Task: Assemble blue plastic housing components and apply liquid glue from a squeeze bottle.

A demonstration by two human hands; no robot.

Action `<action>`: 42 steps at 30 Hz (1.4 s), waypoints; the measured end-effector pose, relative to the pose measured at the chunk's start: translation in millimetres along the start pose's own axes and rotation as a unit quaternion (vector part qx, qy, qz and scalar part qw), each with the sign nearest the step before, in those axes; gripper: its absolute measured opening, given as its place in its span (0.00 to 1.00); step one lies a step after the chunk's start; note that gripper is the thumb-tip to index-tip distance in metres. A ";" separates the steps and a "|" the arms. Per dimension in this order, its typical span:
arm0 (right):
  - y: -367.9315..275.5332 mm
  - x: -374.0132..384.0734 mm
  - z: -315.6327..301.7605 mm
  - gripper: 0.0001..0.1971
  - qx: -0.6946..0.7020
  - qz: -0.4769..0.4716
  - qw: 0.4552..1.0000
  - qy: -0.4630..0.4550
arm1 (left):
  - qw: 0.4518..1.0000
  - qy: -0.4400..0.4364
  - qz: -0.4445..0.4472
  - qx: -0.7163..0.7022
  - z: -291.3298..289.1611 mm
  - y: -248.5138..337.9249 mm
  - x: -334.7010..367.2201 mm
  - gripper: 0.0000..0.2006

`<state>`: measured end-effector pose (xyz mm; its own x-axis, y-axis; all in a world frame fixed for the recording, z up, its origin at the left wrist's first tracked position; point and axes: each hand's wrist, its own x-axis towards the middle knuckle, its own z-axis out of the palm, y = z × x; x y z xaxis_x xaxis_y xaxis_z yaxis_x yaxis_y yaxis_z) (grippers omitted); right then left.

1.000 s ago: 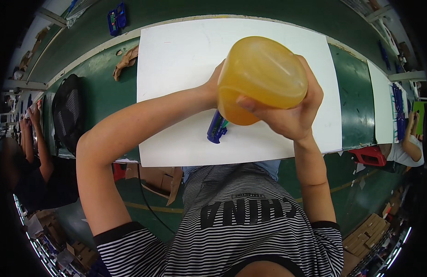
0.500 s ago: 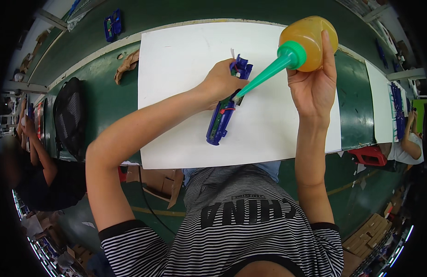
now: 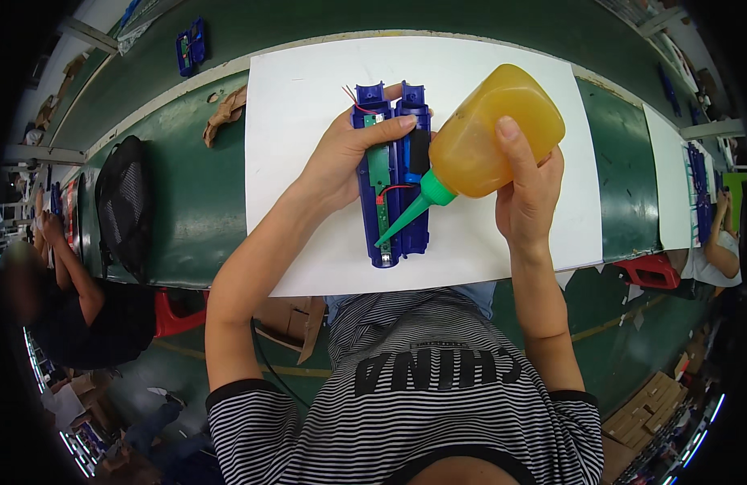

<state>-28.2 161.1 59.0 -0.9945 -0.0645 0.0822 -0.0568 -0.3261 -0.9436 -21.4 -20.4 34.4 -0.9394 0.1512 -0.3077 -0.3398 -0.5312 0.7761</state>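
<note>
My left hand [image 3: 347,151] is closed around the upper part of an opened blue plastic housing [image 3: 418,230], its thumb lying across the front. The two long halves sit side by side. One carries a green circuit board [image 3: 379,171]; the other has a black block in it, and red wires run between them. In my right hand [image 3: 529,190] is a squeeze bottle [image 3: 487,129] of amber liquid, tilted downward. Its green nozzle [image 3: 414,212] points at the lower end of the circuit board; whether the tip touches it, I cannot tell.
A white sheet [image 3: 309,259] covers the green bench under my hands. Crumpled brown paper [image 3: 225,115] and a black mesh bag [image 3: 123,206] lie to the left. Another blue housing [image 3: 191,48] rests beyond the bench's far edge. People sit at both sides, near red stools [image 3: 650,272].
The housing has turned from edge-on to face up, showing both halves. The bottle has come lower and left, its nozzle now at the board's lower end.
</note>
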 end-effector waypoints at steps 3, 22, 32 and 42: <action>0.0 -2.9 1.6 0.22 -0.012 0.006 1.000 -0.011 | 1.000 -0.004 -0.002 -0.018 -1.0 -1.6 -0.7 0.30; 30.2 -24.2 -24.4 0.18 0.014 -0.052 0.990 0.133 | 0.992 0.027 0.120 0.036 8.2 0.6 -1.2 0.28; 36.7 -14.5 -32.6 0.19 0.096 0.043 0.981 0.164 | 0.973 0.093 0.211 0.019 13.2 0.5 2.1 0.28; 5.8 63.6 -116.3 0.19 0.680 0.090 0.718 0.112 | 0.981 0.077 0.177 0.028 1.8 -1.8 7.2 0.30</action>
<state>-102.0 264.8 21.6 -0.9726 -0.1175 -0.2005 0.0610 -0.9616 0.2676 -27.6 -16.9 31.8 -0.9825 -0.1633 -0.0898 -0.0005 -0.4798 0.8774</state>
